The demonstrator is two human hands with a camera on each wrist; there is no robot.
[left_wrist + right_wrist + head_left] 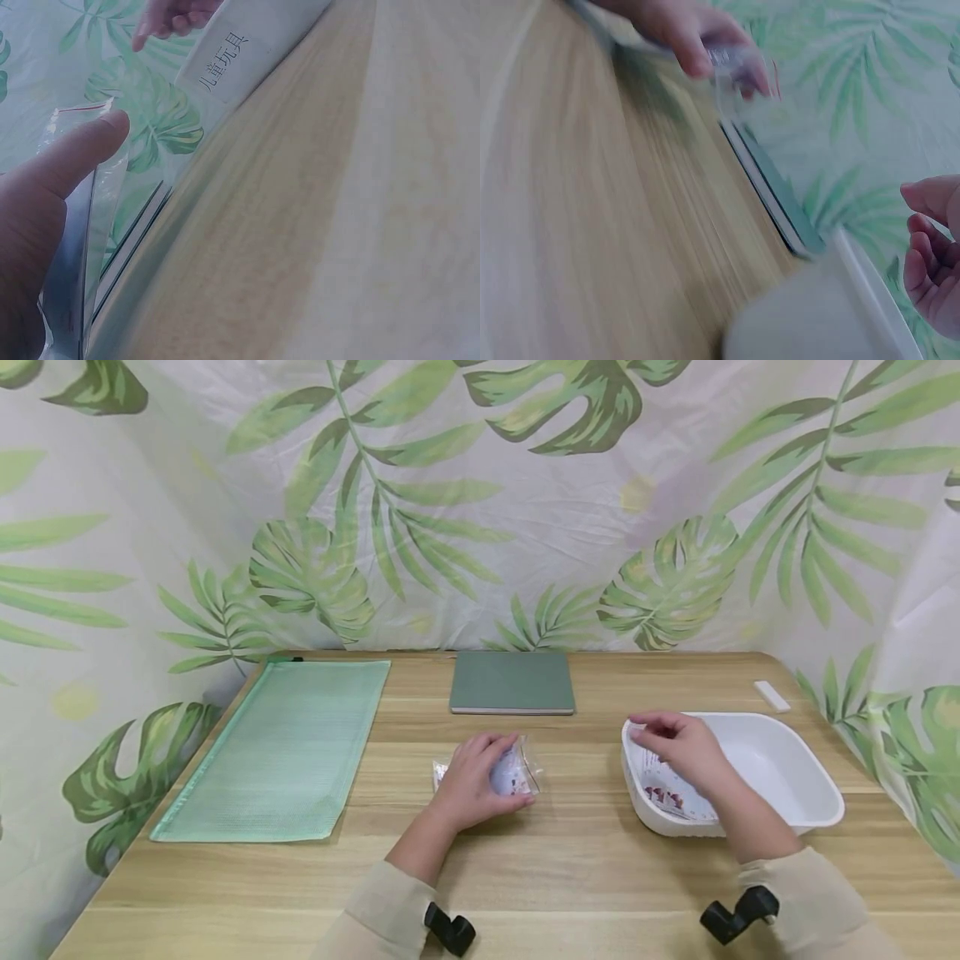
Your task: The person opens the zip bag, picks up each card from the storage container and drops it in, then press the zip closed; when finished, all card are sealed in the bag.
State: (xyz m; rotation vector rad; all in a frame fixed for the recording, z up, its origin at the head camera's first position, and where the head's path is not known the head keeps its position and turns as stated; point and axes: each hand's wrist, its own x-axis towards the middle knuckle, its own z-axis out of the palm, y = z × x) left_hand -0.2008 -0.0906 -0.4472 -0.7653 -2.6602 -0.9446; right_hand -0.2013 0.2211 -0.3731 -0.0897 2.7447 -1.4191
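Note:
My left hand [474, 781] grips a clear plastic packet [517, 774] with printed contents, thumb on the near side and fingers over the far side. Its left end sticks out behind the hand. In the left wrist view the thumb lies across the packet [82, 217], which has a red line along its top edge. Over the left end of a white plastic basin [813, 777] hovers my right hand [686, 747], fingers loosely bent and holding nothing visible. Beneath it, inside the basin, lies a printed packet [667, 797], partly covered by that hand and forearm.
A green mesh zip pouch [277, 752] lies flat at the table's left. At the back middle is a dark green notebook [512, 682]. A small white bar [772, 696] rests behind the basin. On the basin's side is a label [225, 60] with Chinese characters. Leaf-printed cloth surrounds the table.

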